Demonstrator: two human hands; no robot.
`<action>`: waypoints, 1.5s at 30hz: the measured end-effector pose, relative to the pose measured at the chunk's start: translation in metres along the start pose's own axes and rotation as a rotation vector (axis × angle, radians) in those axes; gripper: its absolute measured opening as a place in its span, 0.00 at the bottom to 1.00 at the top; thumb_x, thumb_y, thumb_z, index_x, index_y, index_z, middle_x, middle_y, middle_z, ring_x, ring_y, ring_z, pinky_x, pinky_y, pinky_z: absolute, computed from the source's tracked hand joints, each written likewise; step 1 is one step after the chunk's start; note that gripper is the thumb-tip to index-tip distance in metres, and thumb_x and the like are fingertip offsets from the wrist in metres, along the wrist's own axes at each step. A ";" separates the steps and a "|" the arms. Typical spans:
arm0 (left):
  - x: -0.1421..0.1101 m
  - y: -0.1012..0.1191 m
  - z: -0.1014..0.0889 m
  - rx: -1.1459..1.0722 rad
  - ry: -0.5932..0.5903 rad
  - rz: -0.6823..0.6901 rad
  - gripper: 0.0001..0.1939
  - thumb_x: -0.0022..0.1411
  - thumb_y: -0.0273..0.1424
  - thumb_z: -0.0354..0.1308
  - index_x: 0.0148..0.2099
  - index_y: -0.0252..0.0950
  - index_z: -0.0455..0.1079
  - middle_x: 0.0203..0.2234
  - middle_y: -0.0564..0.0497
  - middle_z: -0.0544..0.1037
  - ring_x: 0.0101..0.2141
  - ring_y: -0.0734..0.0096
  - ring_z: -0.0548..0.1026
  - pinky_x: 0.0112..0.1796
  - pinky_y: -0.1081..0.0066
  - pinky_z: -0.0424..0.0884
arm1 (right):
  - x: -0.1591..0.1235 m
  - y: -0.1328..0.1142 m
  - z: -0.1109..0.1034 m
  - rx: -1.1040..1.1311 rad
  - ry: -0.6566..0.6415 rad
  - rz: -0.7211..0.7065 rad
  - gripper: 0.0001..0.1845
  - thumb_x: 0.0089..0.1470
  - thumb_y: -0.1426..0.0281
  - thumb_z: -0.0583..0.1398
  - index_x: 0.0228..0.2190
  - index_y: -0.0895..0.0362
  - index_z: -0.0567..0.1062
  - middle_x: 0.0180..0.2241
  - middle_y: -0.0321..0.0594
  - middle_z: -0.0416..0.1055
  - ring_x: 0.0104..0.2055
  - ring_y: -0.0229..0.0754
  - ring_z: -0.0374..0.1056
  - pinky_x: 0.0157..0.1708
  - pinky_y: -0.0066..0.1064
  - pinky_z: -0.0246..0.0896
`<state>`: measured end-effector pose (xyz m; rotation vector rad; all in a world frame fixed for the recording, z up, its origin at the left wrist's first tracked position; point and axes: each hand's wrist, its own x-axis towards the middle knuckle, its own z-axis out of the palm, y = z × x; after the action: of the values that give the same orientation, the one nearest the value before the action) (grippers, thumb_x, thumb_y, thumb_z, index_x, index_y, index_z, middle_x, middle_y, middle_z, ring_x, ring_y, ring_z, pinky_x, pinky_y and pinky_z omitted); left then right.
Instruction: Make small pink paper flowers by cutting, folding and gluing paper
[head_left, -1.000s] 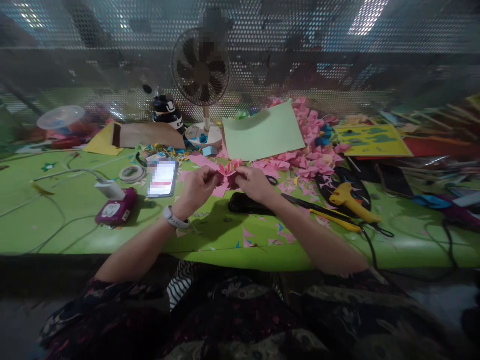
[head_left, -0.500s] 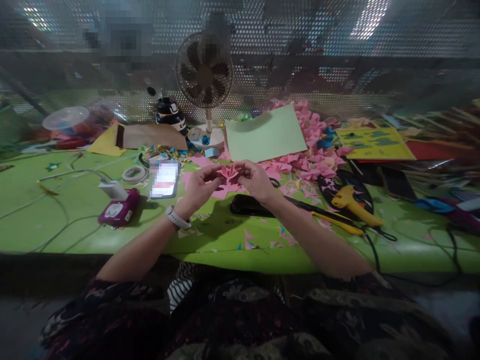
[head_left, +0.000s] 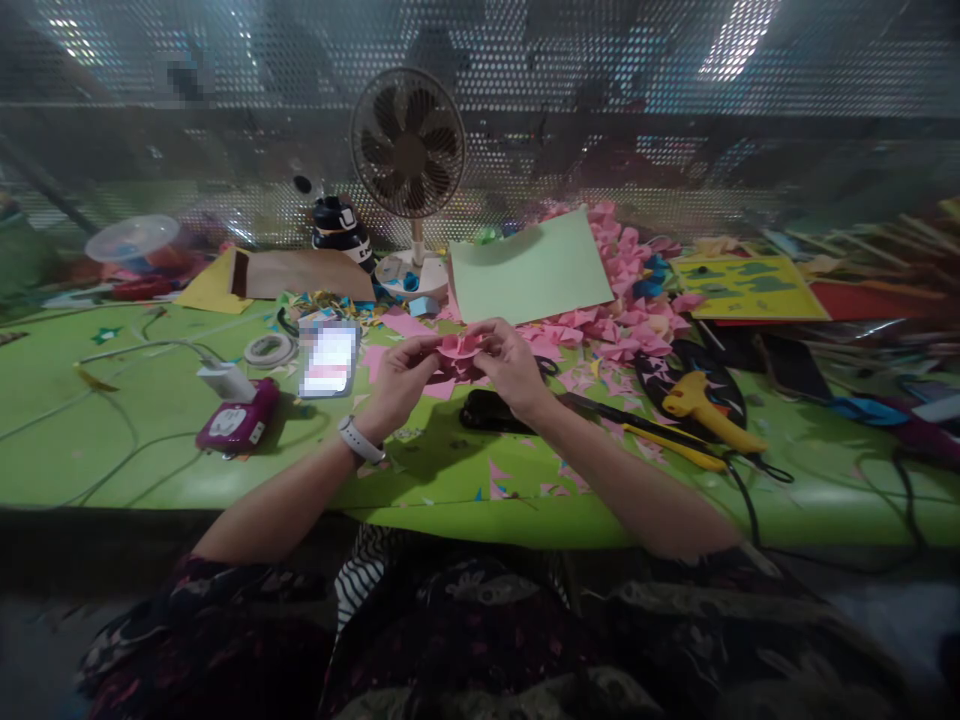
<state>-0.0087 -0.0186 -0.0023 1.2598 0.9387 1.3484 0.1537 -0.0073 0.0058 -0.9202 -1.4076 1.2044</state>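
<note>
While our left hand (head_left: pixel 399 388) and right hand (head_left: pixel 514 374) pinch opposite sides of the pink paper piece (head_left: pixel 460 348) over the green surface (head_left: pixel 439 468), we do best to press lightly and evenly, sparing its folds

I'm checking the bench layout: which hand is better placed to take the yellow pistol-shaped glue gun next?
Probably the right hand: the glue gun lies nearer it, at the person's right; the left hand would reach across. Both hold the small folded pink paper.
</note>
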 end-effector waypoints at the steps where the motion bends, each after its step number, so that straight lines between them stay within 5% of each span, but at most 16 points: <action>1: 0.000 0.000 0.000 0.006 -0.003 0.002 0.15 0.53 0.36 0.64 0.42 0.34 0.76 0.31 0.50 0.81 0.32 0.69 0.80 0.40 0.61 0.80 | -0.001 -0.001 0.000 -0.002 -0.001 0.014 0.12 0.48 0.75 0.59 0.38 0.54 0.68 0.27 0.29 0.71 0.25 0.33 0.72 0.27 0.25 0.72; 9: 0.000 -0.003 0.000 0.009 -0.007 0.037 0.15 0.55 0.36 0.64 0.45 0.35 0.75 0.31 0.50 0.80 0.31 0.72 0.79 0.39 0.64 0.79 | -0.004 -0.006 0.002 0.025 0.000 0.009 0.08 0.48 0.74 0.60 0.33 0.55 0.69 0.27 0.30 0.73 0.24 0.33 0.72 0.28 0.28 0.74; 16: 0.001 0.002 -0.002 0.152 -0.021 0.167 0.19 0.52 0.32 0.67 0.48 0.35 0.74 0.44 0.44 0.80 0.41 0.68 0.77 0.45 0.66 0.76 | 0.001 -0.008 0.001 0.014 0.042 0.024 0.07 0.44 0.73 0.61 0.31 0.56 0.72 0.23 0.30 0.73 0.22 0.33 0.71 0.25 0.26 0.73; 28: 0.001 0.002 -0.001 -0.086 -0.023 -0.040 0.14 0.48 0.32 0.69 0.39 0.35 0.75 0.35 0.50 0.81 0.34 0.72 0.79 0.41 0.67 0.77 | -0.001 -0.019 0.000 0.049 0.019 0.105 0.04 0.43 0.76 0.61 0.26 0.58 0.74 0.21 0.32 0.74 0.22 0.33 0.71 0.27 0.26 0.74; 31: 0.001 0.003 0.000 -0.051 -0.008 -0.052 0.18 0.48 0.35 0.70 0.42 0.36 0.74 0.34 0.50 0.81 0.33 0.72 0.78 0.36 0.70 0.77 | 0.001 -0.019 -0.001 0.075 0.043 0.105 0.06 0.45 0.78 0.60 0.28 0.57 0.74 0.24 0.31 0.75 0.22 0.31 0.70 0.26 0.25 0.73; 36: 0.003 0.004 -0.002 0.088 -0.002 -0.086 0.18 0.47 0.43 0.71 0.32 0.33 0.74 0.26 0.51 0.79 0.29 0.73 0.77 0.33 0.71 0.76 | 0.005 -0.017 -0.007 -0.036 0.052 0.097 0.05 0.48 0.78 0.61 0.28 0.58 0.73 0.24 0.34 0.74 0.25 0.33 0.72 0.29 0.27 0.72; 45: 0.006 -0.001 -0.004 0.117 0.049 -0.061 0.14 0.48 0.38 0.69 0.27 0.33 0.71 0.22 0.52 0.77 0.24 0.77 0.74 0.30 0.74 0.73 | 0.011 -0.012 -0.016 -0.280 0.019 0.028 0.05 0.48 0.76 0.63 0.22 0.58 0.73 0.21 0.34 0.72 0.22 0.35 0.69 0.25 0.27 0.67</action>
<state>-0.0119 -0.0122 -0.0029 1.2803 1.0951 1.2973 0.1682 0.0036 0.0192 -1.1435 -1.5785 1.0307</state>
